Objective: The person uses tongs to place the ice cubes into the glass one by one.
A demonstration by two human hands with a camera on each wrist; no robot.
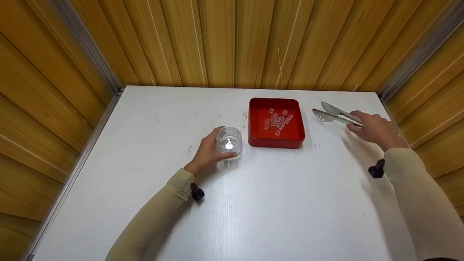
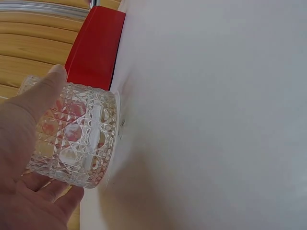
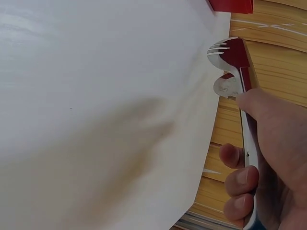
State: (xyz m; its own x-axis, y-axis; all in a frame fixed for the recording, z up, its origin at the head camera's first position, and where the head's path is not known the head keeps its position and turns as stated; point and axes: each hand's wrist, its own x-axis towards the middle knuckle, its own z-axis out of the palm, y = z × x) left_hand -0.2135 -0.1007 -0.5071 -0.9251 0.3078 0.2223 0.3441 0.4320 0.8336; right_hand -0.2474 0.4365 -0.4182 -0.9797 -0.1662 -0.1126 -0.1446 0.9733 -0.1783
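Observation:
My left hand (image 1: 206, 152) grips a clear, patterned drinking glass (image 1: 229, 139), thumb on the near side and fingers around the far side. Its cut-diamond wall (image 2: 76, 134) shows large in the left wrist view, with the base at or just above the tabletop; I cannot tell which. Metal serving tongs (image 1: 335, 115) are held in my right hand (image 1: 377, 130), tips pointing left and apart. One tong end is toothed like a fork (image 3: 221, 53). Between the hands stands a red square tray (image 1: 276, 142) holding several clear cubes (image 1: 277, 121), with the tong tips just right of it.
A white table (image 1: 282, 203) lies under everything. Wood-patterned walls (image 1: 217, 43) close it in at the back and both sides, with grey metal strips (image 1: 87, 43) at the corners.

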